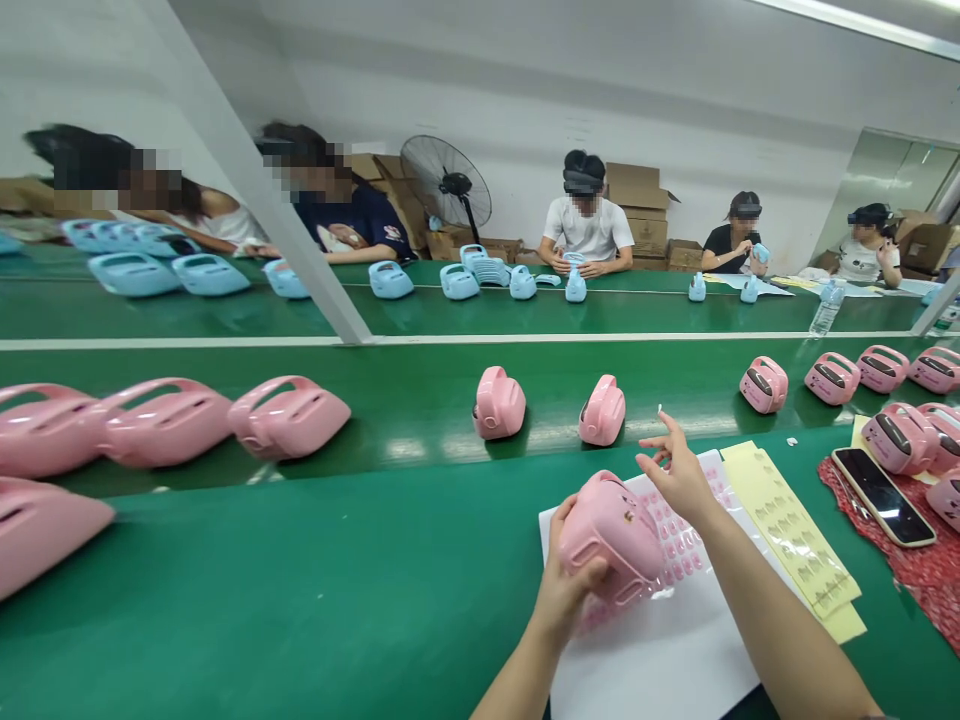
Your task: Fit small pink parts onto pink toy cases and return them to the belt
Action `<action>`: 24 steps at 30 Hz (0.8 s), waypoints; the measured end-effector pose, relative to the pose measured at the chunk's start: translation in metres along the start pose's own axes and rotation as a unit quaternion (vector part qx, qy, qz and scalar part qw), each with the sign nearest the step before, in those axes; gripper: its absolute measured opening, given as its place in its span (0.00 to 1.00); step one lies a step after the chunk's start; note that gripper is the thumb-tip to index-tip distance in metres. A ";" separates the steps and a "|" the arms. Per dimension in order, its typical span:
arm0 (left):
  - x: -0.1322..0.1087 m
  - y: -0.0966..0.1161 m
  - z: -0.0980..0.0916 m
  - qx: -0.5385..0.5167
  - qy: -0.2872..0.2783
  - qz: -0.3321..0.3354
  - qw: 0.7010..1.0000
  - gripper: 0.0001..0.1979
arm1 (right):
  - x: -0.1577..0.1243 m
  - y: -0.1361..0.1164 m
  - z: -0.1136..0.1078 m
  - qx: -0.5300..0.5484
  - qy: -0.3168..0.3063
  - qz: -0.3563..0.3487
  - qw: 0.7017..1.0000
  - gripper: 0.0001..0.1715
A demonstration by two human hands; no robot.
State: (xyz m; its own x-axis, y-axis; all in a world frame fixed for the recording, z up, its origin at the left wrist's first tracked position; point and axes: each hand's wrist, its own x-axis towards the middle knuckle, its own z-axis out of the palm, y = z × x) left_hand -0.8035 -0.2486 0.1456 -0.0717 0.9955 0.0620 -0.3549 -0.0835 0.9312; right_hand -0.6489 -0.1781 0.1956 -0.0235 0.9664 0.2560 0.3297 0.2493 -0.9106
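Observation:
My left hand (562, 585) grips a pink plastic case (611, 535) with a handle loop, tilted above the papers. Small marks show on the case's upper face. To its right, my right hand (675, 465) is raised with fingers apart, not touching the case. A tiny white scrap (660, 409) appears at one fingertip; whether it sticks there I cannot tell. Beneath both hands lie a white sheet (645, 660) and a clear sheet of small pink stickers (686, 545). Yellow sticker sheets (799, 530) lie just right of them.
Several pink cases (289, 415) line the green belt (405, 440) ahead. At right, a phone (885, 495) rests on red wrap (926, 580) near more pink cases. Across the belt, several people work with blue cases (390, 280). A slanted post (300, 230) and a water bottle (827, 307) stand there.

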 end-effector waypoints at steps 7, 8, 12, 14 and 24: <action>0.002 0.011 0.005 -0.223 0.000 -0.121 0.967 0.38 | -0.004 -0.008 -0.007 0.025 -0.182 0.125 0.975 0.32; 0.003 0.012 0.005 -0.240 0.001 -0.132 0.962 0.38 | -0.005 -0.010 -0.007 0.028 -0.222 0.145 0.964 0.31; 0.007 0.009 0.007 -0.243 -0.005 -0.161 0.956 0.33 | -0.007 -0.020 -0.014 0.060 -0.217 0.161 0.961 0.29; 0.008 0.004 0.009 -0.190 0.002 -0.194 0.962 0.29 | -0.005 -0.026 -0.023 0.046 -0.150 0.122 0.980 0.30; 0.000 -0.026 0.006 0.057 -0.211 -0.168 0.961 0.20 | 0.103 -0.021 -0.069 -0.354 0.099 0.120 0.922 0.39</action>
State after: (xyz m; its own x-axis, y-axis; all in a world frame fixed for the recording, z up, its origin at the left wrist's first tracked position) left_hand -0.7886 -0.2458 0.1239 0.4219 0.8972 -0.1306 -0.1854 0.2263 0.9562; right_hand -0.5926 -0.0881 0.2632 0.2797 0.9406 0.1922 0.8383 -0.1417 -0.5265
